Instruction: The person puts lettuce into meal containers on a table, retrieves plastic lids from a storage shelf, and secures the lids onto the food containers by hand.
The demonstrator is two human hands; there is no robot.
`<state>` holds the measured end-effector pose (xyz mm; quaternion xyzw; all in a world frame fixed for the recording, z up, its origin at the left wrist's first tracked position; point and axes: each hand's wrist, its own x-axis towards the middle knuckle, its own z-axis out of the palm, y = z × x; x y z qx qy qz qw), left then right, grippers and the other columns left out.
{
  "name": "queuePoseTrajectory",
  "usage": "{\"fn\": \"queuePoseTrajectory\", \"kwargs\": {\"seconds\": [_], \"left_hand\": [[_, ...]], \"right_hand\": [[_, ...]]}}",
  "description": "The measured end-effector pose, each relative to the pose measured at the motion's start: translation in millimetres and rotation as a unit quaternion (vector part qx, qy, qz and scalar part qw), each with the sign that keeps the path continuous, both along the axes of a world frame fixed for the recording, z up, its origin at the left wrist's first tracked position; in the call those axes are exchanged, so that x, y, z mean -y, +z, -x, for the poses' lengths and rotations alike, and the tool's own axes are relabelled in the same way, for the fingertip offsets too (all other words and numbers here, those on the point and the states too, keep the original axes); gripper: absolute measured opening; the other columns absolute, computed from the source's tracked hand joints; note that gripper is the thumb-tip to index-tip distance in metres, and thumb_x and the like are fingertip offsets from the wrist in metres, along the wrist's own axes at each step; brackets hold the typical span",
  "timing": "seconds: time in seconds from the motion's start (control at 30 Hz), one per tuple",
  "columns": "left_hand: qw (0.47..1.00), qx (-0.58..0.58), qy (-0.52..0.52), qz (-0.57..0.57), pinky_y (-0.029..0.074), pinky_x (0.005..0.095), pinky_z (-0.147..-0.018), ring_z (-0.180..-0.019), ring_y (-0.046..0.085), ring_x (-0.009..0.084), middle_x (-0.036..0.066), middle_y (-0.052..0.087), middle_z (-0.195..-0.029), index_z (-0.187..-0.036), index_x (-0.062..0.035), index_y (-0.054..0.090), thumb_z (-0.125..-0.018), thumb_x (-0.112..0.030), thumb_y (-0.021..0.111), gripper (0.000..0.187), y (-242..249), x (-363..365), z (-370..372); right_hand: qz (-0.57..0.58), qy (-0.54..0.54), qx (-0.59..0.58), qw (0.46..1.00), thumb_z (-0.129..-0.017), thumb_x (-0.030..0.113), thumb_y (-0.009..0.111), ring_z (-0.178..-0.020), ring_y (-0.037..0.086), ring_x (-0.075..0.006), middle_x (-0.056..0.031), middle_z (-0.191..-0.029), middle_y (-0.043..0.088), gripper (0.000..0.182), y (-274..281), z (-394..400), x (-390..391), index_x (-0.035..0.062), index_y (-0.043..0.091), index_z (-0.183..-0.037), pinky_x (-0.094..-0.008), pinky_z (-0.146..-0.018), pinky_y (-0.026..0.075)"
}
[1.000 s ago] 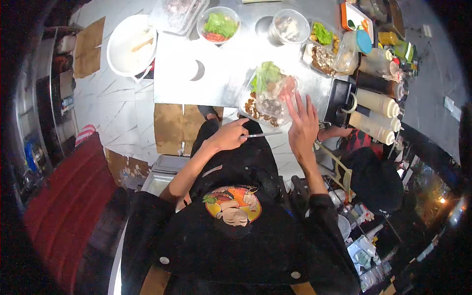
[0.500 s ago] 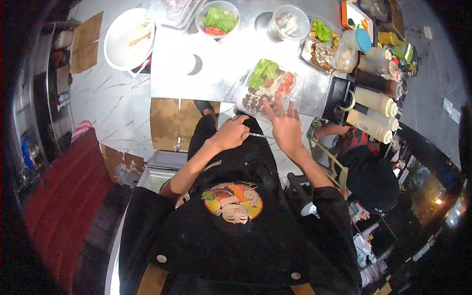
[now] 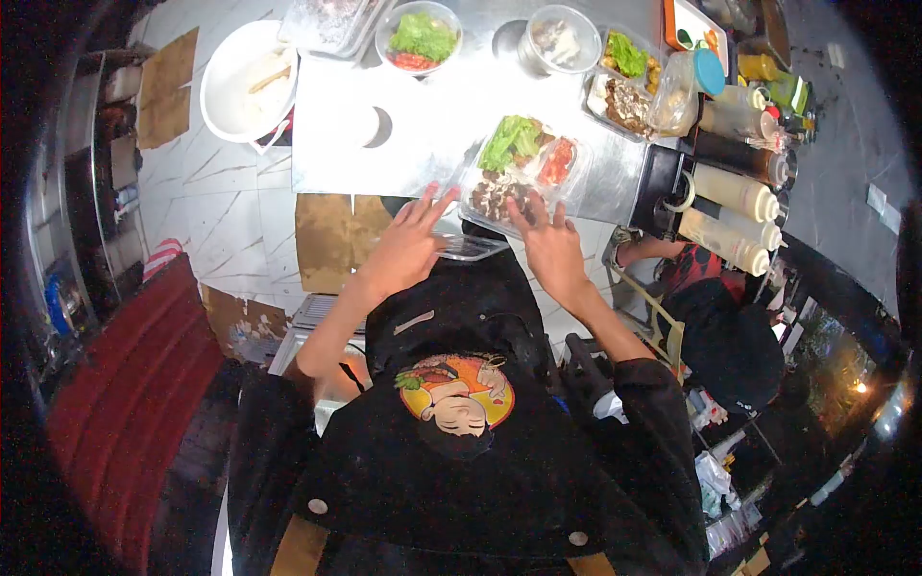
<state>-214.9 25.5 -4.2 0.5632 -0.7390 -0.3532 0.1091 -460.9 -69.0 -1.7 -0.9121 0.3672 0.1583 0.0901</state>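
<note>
Now food tray (image 3: 523, 173) just beyond right hand (image 3: 550, 252), left hand (image 3: 403, 252) beside lid (image 3: 468, 248).

Bright glare on steel table (image 3: 432, 134); fisheye edges dark (heavy vignette).

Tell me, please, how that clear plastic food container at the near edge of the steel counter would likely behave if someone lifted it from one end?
The clear plastic container looks thin-walled, so it would probably flex or twist. It is filled with lettuce, dark meat and red pieces, so it likely sags under that load. It sits at the steel counter edge, with the right hand touching it; a push toward the person could tip it off.
</note>
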Motion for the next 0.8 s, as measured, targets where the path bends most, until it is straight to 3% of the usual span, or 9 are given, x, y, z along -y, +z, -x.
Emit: {"fn": "queuePoseTrajectory", "kwargs": {"seconds": [0.07,0.27,0.4,0.57,0.7,0.73,0.77,0.8], "left_hand": [[0.997,0.026,-0.075,-0.015,0.028,0.0501,-0.115,-0.148,0.016,0.0337,0.015,0.020,-0.159,-0.075,-0.0008,0.069,-0.078,-0.007,0.064,0.009,6,16,3],[0.990,0.049,-0.129,0.000,0.025,0.0528,-0.116,-0.148,0.014,0.0358,0.016,0.017,-0.159,-0.072,-0.0016,0.069,-0.081,-0.010,0.063,0.013,-28,25,23],[0.998,-0.025,-0.055,0.009,0.025,0.0527,-0.115,-0.147,0.013,0.0381,0.015,0.017,-0.160,-0.083,-0.0040,0.073,-0.082,-0.010,0.063,0.012,-24,20,23],[0.989,-0.127,0.060,0.053,0.027,0.0514,-0.115,-0.146,0.018,0.0391,0.014,0.022,-0.159,-0.096,-0.0105,0.076,-0.078,-0.008,0.066,0.021,6,14,14],[0.988,-0.145,0.024,0.046,0.031,0.0494,-0.114,-0.145,0.023,0.0379,0.012,0.026,-0.157,-0.096,-0.0116,0.075,-0.074,-0.007,0.068,0.023,35,12,24],[0.989,-0.140,0.001,0.039,0.032,0.0487,-0.113,-0.144,0.024,0.0373,0.011,0.027,-0.157,-0.096,-0.0118,0.075,-0.074,-0.007,0.068,0.023,44,11,29],[0.990,-0.134,-0.021,0.032,0.033,0.0481,-0.113,-0.144,0.025,0.0368,0.011,0.027,-0.157,-0.096,-0.0121,0.075,-0.074,-0.006,0.069,0.024,53,11,31],[0.990,-0.126,-0.031,0.046,0.042,0.0444,-0.107,-0.141,0.032,0.0355,0.010,0.030,-0.155,-0.095,-0.0102,0.073,-0.074,-0.006,0.069,0.022,64,11,32]], "right_hand": [[-0.002,-0.002,-0.004,1.000,-0.075,-0.002,0.057,-0.112,0.054,-0.0509,-0.0174,-0.140,0.046,0.073,-5,-1,0,0.0226,0.045,-0.142,-0.0503,-0.078,0.057],[-0.011,-0.011,-0.001,1.000,-0.073,-0.001,0.058,-0.110,0.055,-0.0506,-0.0155,-0.136,0.047,0.072,-16,-4,-2,0.0220,0.047,-0.140,-0.0473,-0.068,0.060],[-0.033,-0.013,0.012,0.999,-0.074,-0.002,0.057,-0.113,0.055,-0.0510,-0.0133,-0.138,0.048,0.071,5,-6,2,0.0210,0.047,-0.140,-0.0469,-0.069,0.060],[-0.024,-0.103,0.088,0.990,-0.077,-0.005,0.053,-0.117,0.057,-0.0426,-0.0128,-0.141,0.050,0.071,48,11,12,0.0217,0.044,-0.143,-0.0444,-0.080,0.058],[0.031,-0.178,0.229,0.957,-0.079,-0.011,0.048,-0.116,0.060,-0.0352,-0.0165,-0.134,0.056,0.068,53,40,24,0.0184,0.048,-0.140,-0.0413,-0.089,0.054],[0.022,-0.215,0.291,0.932,-0.079,-0.015,0.046,-0.113,0.062,-0.0347,-0.0183,-0.127,0.061,0.062,65,37,26,0.0128,0.055,-0.135,-0.0397,-0.094,0.050],[0.020,-0.243,0.280,0.928,-0.079,-0.015,0.046,-0.113,0.062,-0.0348,-0.0180,-0.126,0.062,0.061,73,37,26,0.0117,0.055,-0.134,-0.0391,-0.095,0.050],[0.016,-0.273,0.268,0.924,-0.079,-0.016,0.047,-0.113,0.062,-0.0349,-0.0178,-0.125,0.062,0.060,80,40,23,0.0106,0.056,-0.133,-0.0386,-0.096,0.049]]}}
